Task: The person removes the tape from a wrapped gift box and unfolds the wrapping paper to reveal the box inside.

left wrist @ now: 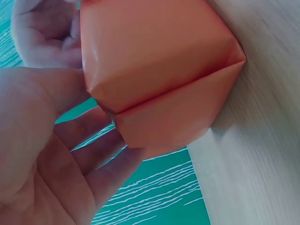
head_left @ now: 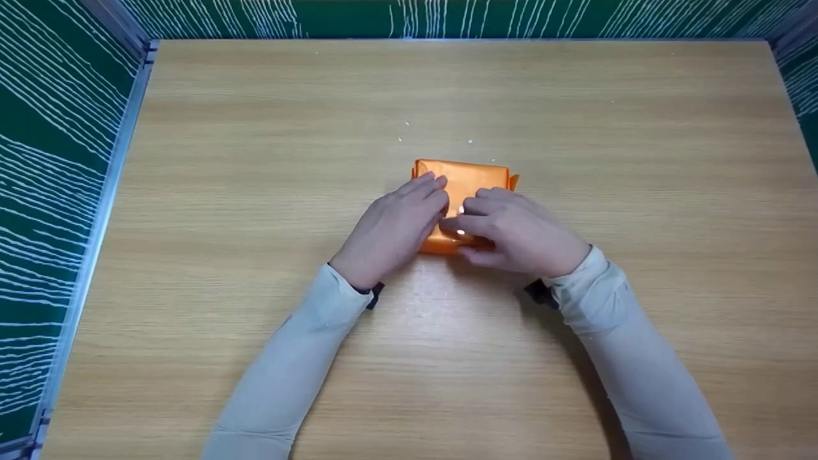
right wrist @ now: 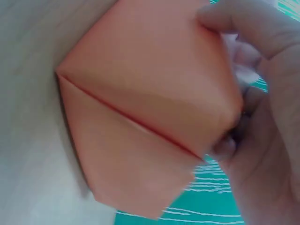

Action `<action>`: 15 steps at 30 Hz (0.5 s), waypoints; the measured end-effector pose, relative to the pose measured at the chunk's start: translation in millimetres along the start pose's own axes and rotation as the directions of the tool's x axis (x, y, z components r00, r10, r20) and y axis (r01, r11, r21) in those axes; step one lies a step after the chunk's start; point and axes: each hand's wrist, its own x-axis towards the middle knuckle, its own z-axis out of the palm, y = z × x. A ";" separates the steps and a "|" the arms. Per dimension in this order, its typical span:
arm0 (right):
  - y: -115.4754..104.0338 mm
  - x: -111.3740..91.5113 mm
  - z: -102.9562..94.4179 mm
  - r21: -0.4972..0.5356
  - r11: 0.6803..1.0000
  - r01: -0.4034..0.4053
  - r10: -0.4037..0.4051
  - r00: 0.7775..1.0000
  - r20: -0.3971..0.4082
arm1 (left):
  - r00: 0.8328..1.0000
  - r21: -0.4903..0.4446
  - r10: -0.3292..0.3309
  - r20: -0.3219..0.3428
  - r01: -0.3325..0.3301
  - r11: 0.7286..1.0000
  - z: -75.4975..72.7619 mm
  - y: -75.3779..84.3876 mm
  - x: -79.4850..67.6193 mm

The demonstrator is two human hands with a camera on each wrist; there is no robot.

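A small box-shaped package wrapped in shiny orange paper (head_left: 470,174) lies on the table. My left hand (head_left: 399,227) rests across its left part, fingers together and fairly straight. In the left wrist view, the left fingers (left wrist: 112,178) reach along a folded end flap (left wrist: 173,110). My right hand (head_left: 511,230) holds the package's near right part, fingers bent over the top and thumb low at the near side. In the right wrist view, the right thumb (right wrist: 218,18) presses the paper near a folded end flap (right wrist: 131,159). Small bright white spots show beside the right fingertips.
The wooden table (head_left: 255,160) surrounds the package. Several tiny white scraps (head_left: 470,141) lie beyond it. A raised blue-grey edge (head_left: 96,255) borders the table's left side, and green panels with white lines (head_left: 51,191) stand around it.
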 end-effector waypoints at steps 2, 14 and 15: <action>-0.8 -0.9 -3.0 -0.020 1.000 0.023 -0.023 1.000 -0.017 | 1.000 0.014 0.010 -0.005 -0.010 1.000 0.2 0.3 0.3; -4.0 0.5 -5.2 -0.075 0.995 0.071 -0.079 0.991 -0.110 | 1.000 0.043 0.020 -0.018 -0.019 0.999 1.6 1.8 0.4; -3.8 0.9 -5.2 -0.074 0.994 0.076 -0.084 0.991 -0.108 | 1.000 0.037 0.016 -0.019 -0.016 0.999 1.5 2.0 0.3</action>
